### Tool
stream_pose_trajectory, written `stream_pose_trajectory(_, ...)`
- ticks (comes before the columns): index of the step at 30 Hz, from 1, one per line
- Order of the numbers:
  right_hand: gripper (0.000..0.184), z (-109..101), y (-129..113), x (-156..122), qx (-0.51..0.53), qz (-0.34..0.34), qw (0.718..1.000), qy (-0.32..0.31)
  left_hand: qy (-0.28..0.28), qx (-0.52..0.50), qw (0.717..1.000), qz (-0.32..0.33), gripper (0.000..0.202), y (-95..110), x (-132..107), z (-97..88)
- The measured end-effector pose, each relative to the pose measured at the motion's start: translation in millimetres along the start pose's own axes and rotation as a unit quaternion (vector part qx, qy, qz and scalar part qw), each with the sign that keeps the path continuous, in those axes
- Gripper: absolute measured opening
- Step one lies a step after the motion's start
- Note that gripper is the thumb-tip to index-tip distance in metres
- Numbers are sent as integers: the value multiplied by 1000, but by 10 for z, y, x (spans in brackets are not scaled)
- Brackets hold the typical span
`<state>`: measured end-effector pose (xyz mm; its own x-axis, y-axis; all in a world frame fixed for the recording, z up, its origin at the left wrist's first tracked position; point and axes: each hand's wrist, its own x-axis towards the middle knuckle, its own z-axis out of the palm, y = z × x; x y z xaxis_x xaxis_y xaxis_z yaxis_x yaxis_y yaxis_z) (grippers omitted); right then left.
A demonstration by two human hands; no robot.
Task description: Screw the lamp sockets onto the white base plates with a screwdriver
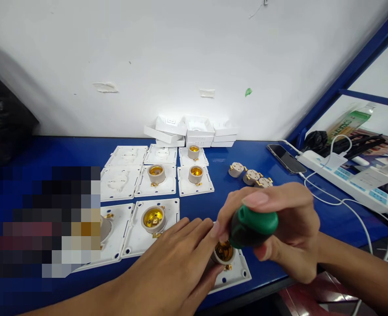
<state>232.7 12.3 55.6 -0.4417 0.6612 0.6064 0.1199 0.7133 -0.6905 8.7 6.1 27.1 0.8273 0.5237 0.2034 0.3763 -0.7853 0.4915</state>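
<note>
In my right hand is a screwdriver with a green and black handle, pointing down over a lamp socket. The shaft and tip are hidden. This socket, gold inside with a pale rim, sits on a white square plate at the table's front edge. My left hand lies across the plate, with thumb and fingers closed around the socket's left side. Just left of that hand, another lamp socket stands on its own white plate.
Behind are more white plates, some bearing sockets. White box-like covers are stacked against the wall. Loose sockets lie on the blue table. To the right are a phone, a power strip and white cables.
</note>
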Motion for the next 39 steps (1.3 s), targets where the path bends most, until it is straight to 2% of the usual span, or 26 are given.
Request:
stream_pose_trajectory(2,62,-15,-59,78,8,19,1000,-7,1,-8,1000,1,13,-25,-7,28)
stream_pose_trajectory(4,61,-22,-90,166,22,11,1000,-11,16,-8,1000,11,11,-51,-22,59)
stream_pose_trajectory(9,63,-24,-44,234,57,26,998,-25,69,6,997,31,24,-72,-60,105)
stream_pose_trajectory(12,55,-15,32,172,150,28,987,-40,77,17,996,33,32,-58,-59,104)
stream_pose_trajectory(16,52,7,100,119,259,27,965,-43,58,23,998,23,28,-35,-46,89)
stream_pose_trajectory(19,52,15,103,116,261,39,964,-30,48,24,998,21,35,-22,-44,81)
stream_pose_trajectory(25,50,10,114,122,269,49,962,-25,51,26,998,17,22,-5,-57,81)
stream_pose_trajectory(31,49,11,132,117,274,48,960,-28,64,34,997,16,26,-8,-44,90)
stream_pose_trajectory(36,50,8,124,107,280,48,958,-28,54,34,998,23,24,-28,-52,75)
stream_pose_trajectory(39,50,11,125,107,284,51,957,-30,55,33,997,29,31,-34,-46,71)
